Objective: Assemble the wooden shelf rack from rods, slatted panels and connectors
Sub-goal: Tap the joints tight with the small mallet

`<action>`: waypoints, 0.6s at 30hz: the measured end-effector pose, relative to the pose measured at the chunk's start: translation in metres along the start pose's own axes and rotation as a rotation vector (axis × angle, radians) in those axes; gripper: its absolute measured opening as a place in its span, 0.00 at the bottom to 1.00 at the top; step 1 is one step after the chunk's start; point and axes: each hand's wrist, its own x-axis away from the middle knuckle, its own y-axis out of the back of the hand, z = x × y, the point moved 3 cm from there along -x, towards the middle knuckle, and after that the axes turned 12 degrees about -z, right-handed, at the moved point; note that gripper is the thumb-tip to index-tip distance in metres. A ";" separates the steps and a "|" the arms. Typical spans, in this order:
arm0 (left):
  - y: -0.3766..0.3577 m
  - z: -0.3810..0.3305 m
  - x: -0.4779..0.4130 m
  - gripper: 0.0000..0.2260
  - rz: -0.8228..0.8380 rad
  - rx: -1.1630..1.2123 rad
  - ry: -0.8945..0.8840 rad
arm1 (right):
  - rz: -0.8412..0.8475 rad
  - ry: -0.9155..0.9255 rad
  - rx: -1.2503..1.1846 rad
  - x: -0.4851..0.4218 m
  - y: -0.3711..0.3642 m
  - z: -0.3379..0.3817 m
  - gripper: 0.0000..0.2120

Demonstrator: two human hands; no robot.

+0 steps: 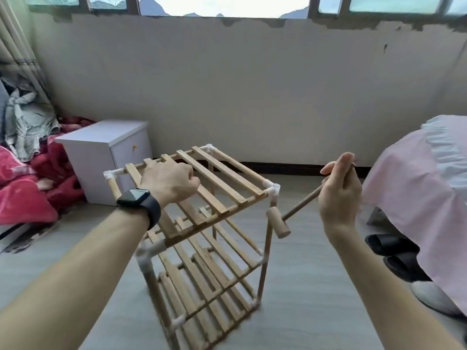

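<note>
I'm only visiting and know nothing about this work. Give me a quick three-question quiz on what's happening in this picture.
1. True or false: the right hand holds a wooden mallet by its handle.
2. How many slatted tiers does the rack show? A two, B three, C five.
3. Fill in: the left hand grips the rack's ___ tier.
Key: 1 true; 2 B; 3 top.

Pale wooden rack (202, 223), white connectors (271, 188), black watch (137, 199), pink bedcover (417, 178).
</note>
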 end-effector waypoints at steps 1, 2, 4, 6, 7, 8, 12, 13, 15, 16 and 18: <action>0.003 -0.011 -0.002 0.14 0.007 -0.046 -0.025 | -0.009 -0.019 -0.026 0.002 0.006 -0.003 0.27; 0.004 -0.025 0.000 0.15 0.023 -0.023 -0.047 | -0.019 -0.035 -0.042 0.003 0.011 -0.006 0.27; -0.008 -0.056 0.010 0.21 0.097 0.150 -0.032 | -0.045 -0.046 -0.069 0.004 0.022 -0.010 0.26; -0.029 -0.088 0.025 0.28 0.240 0.224 0.017 | -0.099 -0.142 -0.145 0.001 0.031 -0.013 0.25; -0.039 -0.100 0.034 0.29 0.257 0.187 0.021 | -0.114 -0.228 -0.199 -0.002 0.034 -0.015 0.25; -0.045 -0.106 0.041 0.28 0.216 0.133 0.001 | -0.111 -0.319 -0.268 -0.004 0.035 -0.016 0.25; -0.051 -0.109 0.051 0.26 -0.068 0.123 -0.210 | -0.080 -0.405 -0.369 -0.010 0.035 -0.020 0.27; -0.051 -0.108 0.051 0.26 -0.087 0.139 -0.238 | -0.084 -0.355 -0.335 -0.011 0.034 -0.018 0.27; -0.050 -0.104 0.049 0.26 -0.110 0.126 -0.249 | -0.093 -0.263 -0.282 -0.015 0.029 -0.008 0.28; -0.049 -0.102 0.048 0.26 -0.114 0.119 -0.262 | -0.094 -0.229 -0.287 -0.016 0.024 -0.002 0.27; -0.049 -0.094 0.046 0.24 -0.092 0.136 -0.291 | -0.055 -0.156 -0.336 -0.017 0.008 0.013 0.24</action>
